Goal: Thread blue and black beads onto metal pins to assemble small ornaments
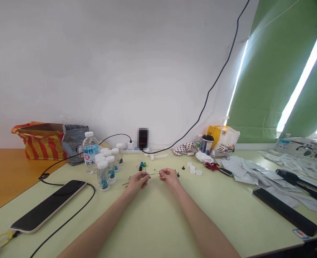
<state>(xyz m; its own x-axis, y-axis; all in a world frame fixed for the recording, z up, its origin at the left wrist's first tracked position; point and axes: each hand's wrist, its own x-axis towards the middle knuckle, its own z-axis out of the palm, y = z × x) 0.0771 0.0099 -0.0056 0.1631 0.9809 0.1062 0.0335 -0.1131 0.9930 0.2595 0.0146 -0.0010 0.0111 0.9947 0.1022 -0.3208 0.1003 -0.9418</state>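
Observation:
My left hand (137, 181) is closed in a pinch around a small blue piece (147, 178) with thin dark rods sticking out of it. One thin rod (153, 174) points across toward my right hand (169, 177), whose thumb and fingertips are pressed together. What the right fingers hold is too small to make out. Just beyond the left hand stand small shiny blue and green pieces (143, 165) and a black one. Thin dark sticks (125, 184) lie left of that hand. Small black pieces (183, 167) are right of my right hand.
Clear jars (103, 175) with white lids and blue pieces inside stand left, beside a water bottle (91, 154). A phone (49, 206) and black cable lie nearer. White lids (192, 170), red-handled scissors (211, 166), white packets (244, 168) and a black bar (284, 210) are right.

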